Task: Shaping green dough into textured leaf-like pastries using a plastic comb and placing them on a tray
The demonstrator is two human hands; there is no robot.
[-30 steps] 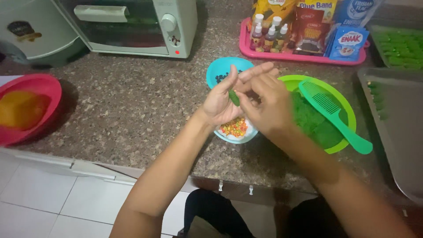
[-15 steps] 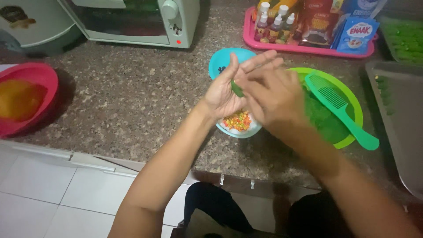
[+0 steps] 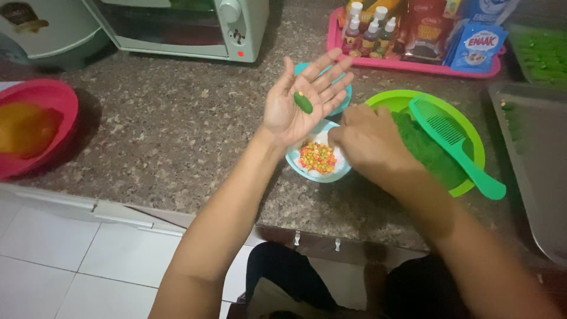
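L hand (image 3: pixel 302 100) flat open, green dough piece (image 3: pixel 303 102) on palm | R hand (image 3: pixel 369 142) fingers bunched over sprinkle bowl (image 3: pixel 319 159), grip unclear

The right hand (image 3: pixel 369 142) hides its own fingertips over the small bowl (image 3: pixel 319 162). The grey tray (image 3: pixel 531 171) beside it runs off the picture's edge.

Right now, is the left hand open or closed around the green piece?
Open: the left hand lies palm up, fingers spread, and the small green dough piece rests loose on it.
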